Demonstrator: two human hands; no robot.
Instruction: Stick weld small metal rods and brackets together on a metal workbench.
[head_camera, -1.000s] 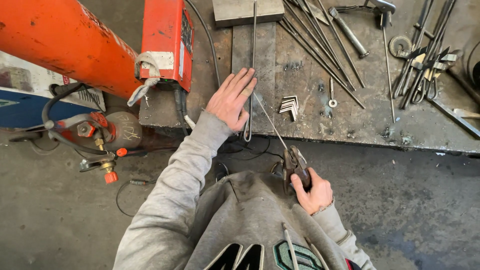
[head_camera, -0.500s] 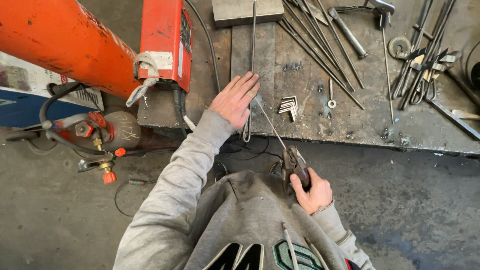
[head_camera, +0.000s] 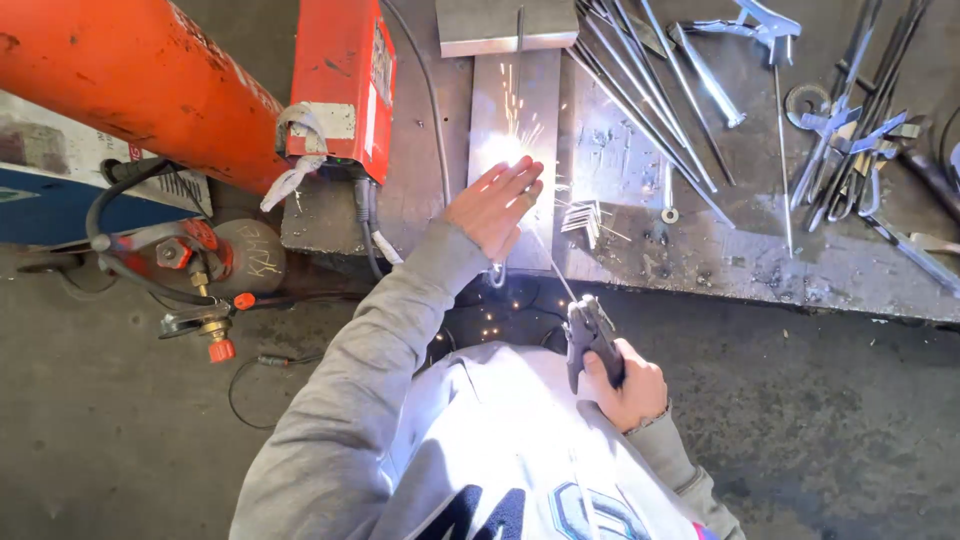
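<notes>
My left hand (head_camera: 492, 205) lies flat, fingers stretched, on a long flat steel bar (head_camera: 515, 95) on the bench, over a thin rod whose looped end (head_camera: 497, 276) sticks out below my wrist. A bright welding arc (head_camera: 503, 150) with sparks flares just beyond my fingertips. My right hand (head_camera: 628, 385) is closed around a dark electrode holder (head_camera: 587, 335) off the bench's near edge. Its thin electrode (head_camera: 548, 262) slants up under my left hand toward the arc.
A red welder box (head_camera: 345, 85) stands at the bench's left end beside an orange cylinder (head_camera: 130, 80). A gas regulator with hoses (head_camera: 200, 290) sits on the floor. Several steel rods (head_camera: 650, 90), bent hooks (head_camera: 850, 150), a washer (head_camera: 805, 98) and small cut pieces (head_camera: 585, 215) cover the bench's right.
An arc has struck beyond my left fingertips, with sparks flying. Both hands stay almost where they were.
</notes>
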